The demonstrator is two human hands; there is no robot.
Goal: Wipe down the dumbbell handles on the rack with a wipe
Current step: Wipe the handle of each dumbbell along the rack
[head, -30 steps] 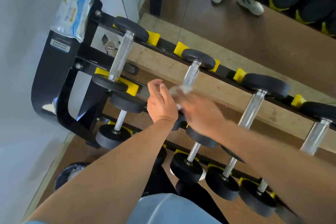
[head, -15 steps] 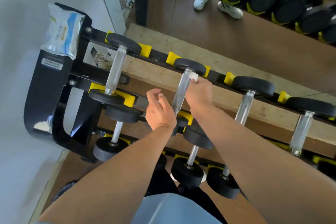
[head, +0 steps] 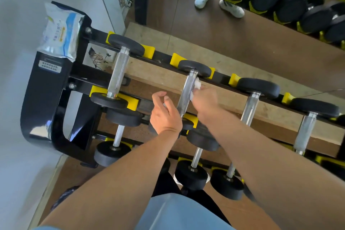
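The step in hand was the wiping of the second dumbbell handle on the top tier of the rack. The right hand pressed a crumpled white wipe against the knurled bar's right side, close under its far head; the fingers appeared bunched on the wipe, though blur hid their exact lie. The left hand hovered just at the bar's nine o'clock, fingers loosely curled and holding nothing. The two hands stood apart, the bar between them. Judging by this, the next move called for drawing the wipe down the bar toward its near head, then shifting to the third handle at three o'clock. At ten o'clock a wet-wipe pack lay on the rack's end; its print was too small to read, as was the white label below it
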